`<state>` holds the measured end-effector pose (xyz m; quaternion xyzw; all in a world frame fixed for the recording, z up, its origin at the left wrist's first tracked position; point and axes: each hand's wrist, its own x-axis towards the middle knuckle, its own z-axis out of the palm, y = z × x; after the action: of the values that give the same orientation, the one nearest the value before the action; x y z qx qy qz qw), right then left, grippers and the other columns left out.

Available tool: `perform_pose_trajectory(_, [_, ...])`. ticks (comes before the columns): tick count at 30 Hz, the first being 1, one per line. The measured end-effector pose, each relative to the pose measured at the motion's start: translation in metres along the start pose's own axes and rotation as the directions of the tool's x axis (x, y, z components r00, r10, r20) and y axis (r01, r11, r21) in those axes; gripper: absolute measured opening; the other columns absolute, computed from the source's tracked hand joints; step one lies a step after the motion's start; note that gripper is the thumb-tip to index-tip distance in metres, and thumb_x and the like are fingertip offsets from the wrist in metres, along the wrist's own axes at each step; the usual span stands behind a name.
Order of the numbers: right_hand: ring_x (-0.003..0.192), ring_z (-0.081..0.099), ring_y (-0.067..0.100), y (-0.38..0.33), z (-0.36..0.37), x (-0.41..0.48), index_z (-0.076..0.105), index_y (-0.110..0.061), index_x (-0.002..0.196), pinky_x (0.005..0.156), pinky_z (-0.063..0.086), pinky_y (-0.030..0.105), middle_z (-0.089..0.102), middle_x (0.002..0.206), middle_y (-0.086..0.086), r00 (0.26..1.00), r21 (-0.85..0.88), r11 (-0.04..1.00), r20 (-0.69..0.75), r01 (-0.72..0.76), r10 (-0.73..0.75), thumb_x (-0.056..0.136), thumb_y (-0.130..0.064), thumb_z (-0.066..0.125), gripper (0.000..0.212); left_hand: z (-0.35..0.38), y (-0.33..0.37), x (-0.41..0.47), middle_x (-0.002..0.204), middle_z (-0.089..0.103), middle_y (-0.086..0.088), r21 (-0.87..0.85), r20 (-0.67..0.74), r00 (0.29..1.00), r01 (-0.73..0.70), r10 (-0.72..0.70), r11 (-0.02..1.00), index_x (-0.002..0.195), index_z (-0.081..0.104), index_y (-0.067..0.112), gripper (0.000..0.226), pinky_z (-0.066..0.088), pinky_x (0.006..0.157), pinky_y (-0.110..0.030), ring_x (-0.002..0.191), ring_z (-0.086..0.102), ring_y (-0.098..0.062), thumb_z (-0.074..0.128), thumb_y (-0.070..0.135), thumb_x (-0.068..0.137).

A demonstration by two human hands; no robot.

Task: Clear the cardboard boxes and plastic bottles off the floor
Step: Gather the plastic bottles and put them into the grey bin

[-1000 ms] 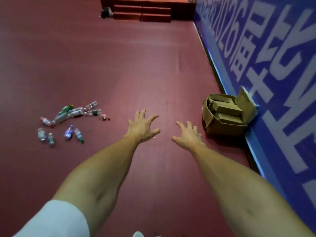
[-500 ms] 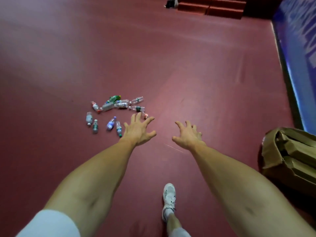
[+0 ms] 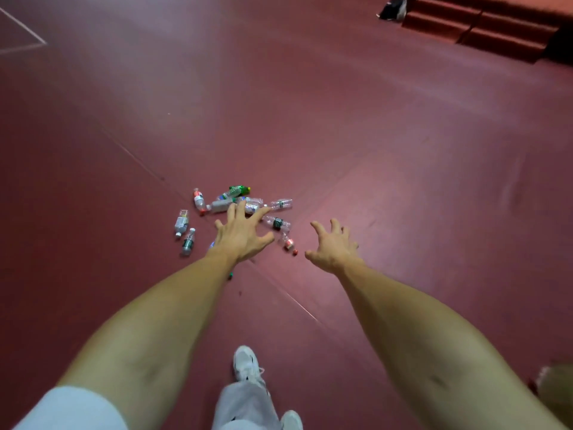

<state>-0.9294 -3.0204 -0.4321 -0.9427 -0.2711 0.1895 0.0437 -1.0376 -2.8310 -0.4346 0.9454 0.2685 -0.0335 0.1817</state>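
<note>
From the head view, the task looks barely begun as far as the bottles go. A scatter of small clear plastic bottles [image 3: 223,205] lies on the dark red sports floor [image 3: 403,150], none of them gathered or lifted. The cardboard is all but out of view: only a blurred tan edge [image 3: 555,386] shows far to the near right of the scatter, and I cannot tell whether that box has been dealt with.

The left hand [image 3: 240,235] reaches over the near side of the scatter with spread fingers and holds nothing; whether it touches a bottle cannot be told. The right hand [image 3: 333,248], just right of the scatter, is likewise spread and empty.

The bottles lie on their sides, mostly crumpled and seemingly empty. A green one with a yellow cap [image 3: 237,190] is at the far edge, a red-labelled one [image 3: 198,200] on the left, and a dark-green-labelled one [image 3: 277,222] on the right. They look light and likely to roll, so several could probably be scooped together.
</note>
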Motion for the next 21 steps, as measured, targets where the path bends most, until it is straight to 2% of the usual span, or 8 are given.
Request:
perform_pose_trajectory(6, [0.141, 0.023, 0.037, -0.041, -0.022, 0.140, 0.023, -0.038, 0.153, 0.106, 0.034, 0.058, 0.013, 0.161, 0.010, 0.996, -0.041, 0.996, 0.017, 0.083, -0.082, 0.088, -0.045, 0.062, 0.076, -0.012, -0.038, 0.118, 0.165, 0.006, -0.008, -0.017, 0.002, 0.997, 0.078, -0.078, 0.997, 0.150, 0.030, 0.047, 0.065, 0.015, 0.117, -0.065, 0.153, 0.001, -0.026, 0.056, 0.052, 0.090])
perform_pose_trajectory(10, [0.141, 0.023, 0.036, -0.070, -0.042, 0.226, 0.021, -0.039, 0.154, 0.105, 0.035, 0.057, 0.012, 0.161, 0.009, 0.989, -0.054, 0.988, 0.016, 0.144, -0.144, 0.090, -0.048, 0.060, 0.076, -0.028, -0.058, 0.202, 0.165, 0.007, -0.010, -0.020, -0.011, 0.992, 0.127, -0.127, 0.992, 0.151, 0.028, 0.048, 0.067, 0.017, 0.117, -0.063, 0.152, 0.002, -0.030, 0.053, 0.056, 0.090])
perform_pose_trajectory(15, [0.141, 0.023, 0.037, -0.085, -0.067, 0.308, 0.019, -0.038, 0.156, 0.106, 0.034, 0.057, 0.011, 0.162, 0.009, 0.987, -0.085, 0.985, 0.067, 0.152, -0.147, 0.088, -0.057, 0.061, 0.081, -0.049, -0.063, 0.279, 0.166, 0.005, -0.011, 0.000, 0.001, 0.991, 0.134, -0.134, 0.991, 0.151, 0.026, 0.049, 0.067, 0.014, 0.117, -0.064, 0.153, 0.000, -0.031, 0.054, 0.055, 0.090])
perform_pose_trajectory(21, [0.142, 0.022, 0.038, -0.101, -0.105, 0.421, 0.017, -0.039, 0.156, 0.106, 0.034, 0.058, 0.010, 0.163, 0.011, 0.967, -0.105, 0.963, 0.088, 0.247, -0.239, 0.087, -0.049, 0.063, 0.083, -0.065, -0.078, 0.369, 0.165, 0.006, -0.012, 0.034, -0.019, 0.970, 0.244, -0.244, 0.969, 0.151, 0.026, 0.048, 0.068, 0.014, 0.116, -0.062, 0.152, 0.001, -0.031, 0.052, 0.057, 0.089])
